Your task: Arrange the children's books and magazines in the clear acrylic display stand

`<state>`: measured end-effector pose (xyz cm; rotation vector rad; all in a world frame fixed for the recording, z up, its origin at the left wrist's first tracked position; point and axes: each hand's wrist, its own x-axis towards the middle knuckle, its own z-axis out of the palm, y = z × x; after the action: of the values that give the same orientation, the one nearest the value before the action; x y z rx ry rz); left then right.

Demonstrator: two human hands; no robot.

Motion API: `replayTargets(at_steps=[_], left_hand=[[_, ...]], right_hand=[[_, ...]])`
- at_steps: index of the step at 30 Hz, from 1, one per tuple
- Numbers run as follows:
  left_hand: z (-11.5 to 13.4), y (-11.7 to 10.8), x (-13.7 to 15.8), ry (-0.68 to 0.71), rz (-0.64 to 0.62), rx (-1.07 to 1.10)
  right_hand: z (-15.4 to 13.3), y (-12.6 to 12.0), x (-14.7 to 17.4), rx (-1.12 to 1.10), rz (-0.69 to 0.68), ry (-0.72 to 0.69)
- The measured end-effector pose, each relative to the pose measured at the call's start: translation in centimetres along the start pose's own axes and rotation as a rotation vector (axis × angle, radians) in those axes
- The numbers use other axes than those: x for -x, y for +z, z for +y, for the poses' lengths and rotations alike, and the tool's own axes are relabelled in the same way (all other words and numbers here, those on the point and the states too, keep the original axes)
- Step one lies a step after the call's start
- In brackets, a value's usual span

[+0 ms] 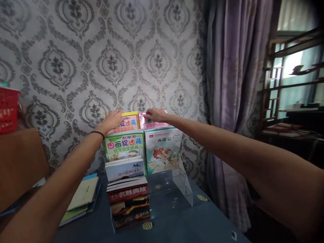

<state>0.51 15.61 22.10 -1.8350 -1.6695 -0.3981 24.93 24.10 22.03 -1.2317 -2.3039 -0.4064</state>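
My left hand point(114, 120) is closed over the upper left part of an orange-and-yellow book point(132, 123) in the back tier of a clear stepped display rack point(186, 189). To its right, my right hand point(156, 115) is bent over the top edge of a pink book point(155, 125) in the same tier; its fingertips are partly hidden. In front of these stand a green picture book point(126, 143) on the left and a pale teal book point(163, 150) on the right. Lower down on the left are a blue-and-white book point(125, 172) and several red-topped dark books point(129, 206).
The rack stands on a dark blue tabletop point(202, 222) against a patterned wall. Left of it lie a stack of books point(82, 195), a cardboard box point(22, 165) and a red basket point(8, 109). A purple curtain point(233, 101) and wooden shelves point(291, 84) are at right.
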Motion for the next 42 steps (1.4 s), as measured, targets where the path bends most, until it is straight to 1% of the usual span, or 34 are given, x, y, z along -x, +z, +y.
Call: replayTargets(at_steps=[3, 8, 12, 14, 17, 20, 22, 24, 26, 29, 31, 33, 38, 42], left_hand=[[0.0, -0.2, -0.1, -0.023, 0.027, 0.043], [-0.3, -0.5, 0.3, 0.006, 0.073, 0.071], [-0.1, -0.8, 0.6, 0.007, 0.059, 0.056], [0.4, -1.2, 0.6, 0.013, 0.098, 0.038], [1.8, -2.0, -0.1, 0.090, 0.182, 0.045], [3.4, -2.5, -1.0, 0.212, 0.195, 0.075], [3.9, -2.5, -1.4, 0.259, 0.188, 0.076], [3.7, -2.2, -1.6, 0.253, 0.174, 0.073], [3.0, -1.8, -1.5, 0.192, 0.143, 0.069], [1.7, -1.2, -1.3, 0.055, 0.040, 0.085], [1.2, -1.0, -1.2, 0.010, -0.026, 0.105], [0.9, -1.3, -1.3, 0.015, -0.057, 0.127], [0.6, -2.8, -1.1, 0.094, -0.099, 0.205], [0.5, -3.3, -0.7, 0.128, -0.096, 0.275]], right_hand=[[0.1, -0.3, 0.5, 0.003, 0.044, -0.012], [-0.3, -1.1, 1.6, 0.023, 0.096, -0.011], [-0.7, -1.5, 2.2, 0.032, 0.092, -0.006], [-0.7, -1.8, 2.4, 0.019, 0.079, 0.002], [-0.6, -2.3, 2.6, -0.005, 0.066, 0.004], [-0.2, -2.8, 3.0, -0.020, 0.051, 0.011], [0.1, -3.1, 3.3, -0.021, 0.039, 0.036], [0.5, -3.4, 3.6, -0.017, 0.034, 0.060], [1.0, -3.6, 4.0, -0.010, 0.037, 0.073], [1.4, -3.8, 4.5, 0.011, 0.044, 0.082], [1.5, -3.8, 4.8, 0.028, 0.045, 0.087], [1.4, -3.9, 5.1, 0.041, 0.042, 0.079], [1.0, -3.8, 5.1, 0.074, 0.055, 0.089], [0.9, -3.7, 5.1, 0.071, 0.059, 0.104]])
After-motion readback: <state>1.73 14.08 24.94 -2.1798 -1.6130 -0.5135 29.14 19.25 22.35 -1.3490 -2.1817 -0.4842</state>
